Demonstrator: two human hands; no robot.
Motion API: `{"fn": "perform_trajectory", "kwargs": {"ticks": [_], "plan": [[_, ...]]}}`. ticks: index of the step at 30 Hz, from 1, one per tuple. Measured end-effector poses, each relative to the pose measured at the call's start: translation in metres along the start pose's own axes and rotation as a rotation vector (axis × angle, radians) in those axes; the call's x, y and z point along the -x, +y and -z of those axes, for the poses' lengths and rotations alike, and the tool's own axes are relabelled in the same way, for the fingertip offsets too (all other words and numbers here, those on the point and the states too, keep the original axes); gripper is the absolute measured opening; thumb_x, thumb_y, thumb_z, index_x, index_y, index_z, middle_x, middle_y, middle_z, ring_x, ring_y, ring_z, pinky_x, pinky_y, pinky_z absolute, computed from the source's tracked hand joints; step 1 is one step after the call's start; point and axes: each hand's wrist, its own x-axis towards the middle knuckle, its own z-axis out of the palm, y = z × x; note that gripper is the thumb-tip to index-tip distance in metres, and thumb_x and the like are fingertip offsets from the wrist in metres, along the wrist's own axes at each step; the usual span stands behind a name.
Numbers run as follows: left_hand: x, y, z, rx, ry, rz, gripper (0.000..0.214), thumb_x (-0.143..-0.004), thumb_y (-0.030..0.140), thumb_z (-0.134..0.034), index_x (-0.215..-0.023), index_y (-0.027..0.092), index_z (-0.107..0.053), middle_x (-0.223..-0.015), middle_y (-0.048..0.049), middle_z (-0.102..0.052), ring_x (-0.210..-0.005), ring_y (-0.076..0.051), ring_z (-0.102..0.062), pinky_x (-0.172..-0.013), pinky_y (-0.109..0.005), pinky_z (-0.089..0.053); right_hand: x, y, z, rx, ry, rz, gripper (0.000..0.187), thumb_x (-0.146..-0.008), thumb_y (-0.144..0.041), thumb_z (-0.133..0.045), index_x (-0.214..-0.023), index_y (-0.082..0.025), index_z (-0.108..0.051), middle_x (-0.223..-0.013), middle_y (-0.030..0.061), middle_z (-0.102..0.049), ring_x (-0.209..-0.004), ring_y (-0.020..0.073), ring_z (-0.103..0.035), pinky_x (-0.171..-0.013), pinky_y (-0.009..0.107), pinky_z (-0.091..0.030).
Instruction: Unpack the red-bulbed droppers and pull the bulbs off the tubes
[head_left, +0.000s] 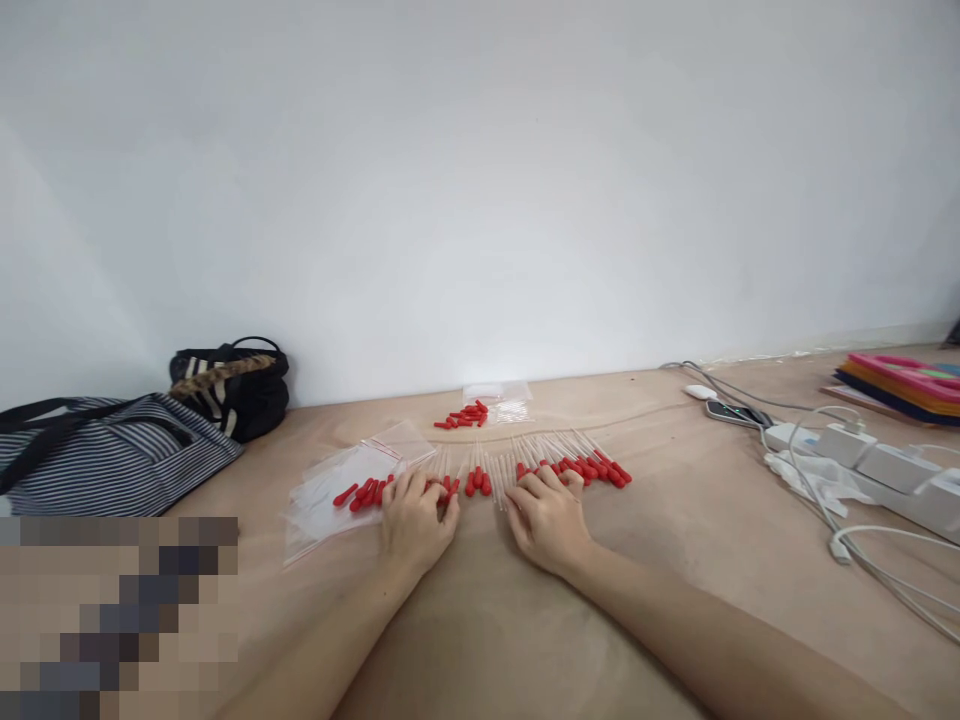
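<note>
My left hand (415, 518) rests on the table with bent fingers a little apart, over several clear tubes and red rubber bulbs (373, 490). Its fingertips hide part of them. Nearby, my right hand (553, 517) lies over the row of thin droppers with red bulbs (592, 468), its fingers spread and touching them. Between both hands lie a few red-bulbed droppers (478, 482) and some clear thin tubes (497, 480) with no bulb visible. Under the left-hand bulbs is a stack of clear plastic bags (322, 505).
Loose red bulbs (465, 415) lie farther back beside a clear bag (510, 402). At left stand a striped bag (142, 455) and a black bag (255, 400). At right are a power strip (877, 465), white cables (892, 575) and a colourful stack (907, 390).
</note>
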Motion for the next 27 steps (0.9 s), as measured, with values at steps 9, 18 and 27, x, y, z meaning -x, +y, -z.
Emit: {"fn": "perform_trajectory", "kwargs": {"ticks": [9,18,27], "plan": [[0.016,0.0,0.027,0.229,0.122,-0.061,0.016,-0.078,0.026,-0.051,-0.068,0.019,-0.061,-0.078,-0.0059,-0.06,-0.079,-0.02,-0.052,-0.074,-0.035,-0.039,0.029,0.01,0.031,-0.084,0.058,0.146,0.025,-0.08,-0.022,-0.048,-0.103,-0.022,-0.058,-0.094,0.0049,-0.06,-0.085,0.0172,-0.049,-0.079,0.036,-0.024],[0.014,0.012,0.024,0.496,-0.131,-0.272,0.012,-0.081,0.022,-0.05,-0.082,0.019,-0.061,-0.083,-0.0055,-0.06,-0.082,-0.018,-0.052,-0.076,-0.035,-0.042,0.019,0.013,0.019,-0.08,0.044,0.274,0.015,-0.084,-0.026,-0.049,-0.094,-0.025,-0.061,-0.071,-0.0019,-0.063,-0.079,0.0134,-0.052,-0.093,0.04,-0.014],[0.018,0.025,0.017,0.67,-0.358,-0.206,0.019,-0.085,0.026,-0.046,-0.091,0.02,-0.062,-0.078,-0.0038,-0.064,-0.073,-0.015,-0.057,-0.068,-0.028,-0.045,0.018,0.012,0.016,-0.108,-0.105,0.258,0.021,-0.087,-0.022,-0.043,-0.078,-0.021,-0.063,-0.062,-0.0022,-0.056,-0.062,0.0094,-0.044,-0.083,0.035,-0.018]]}}
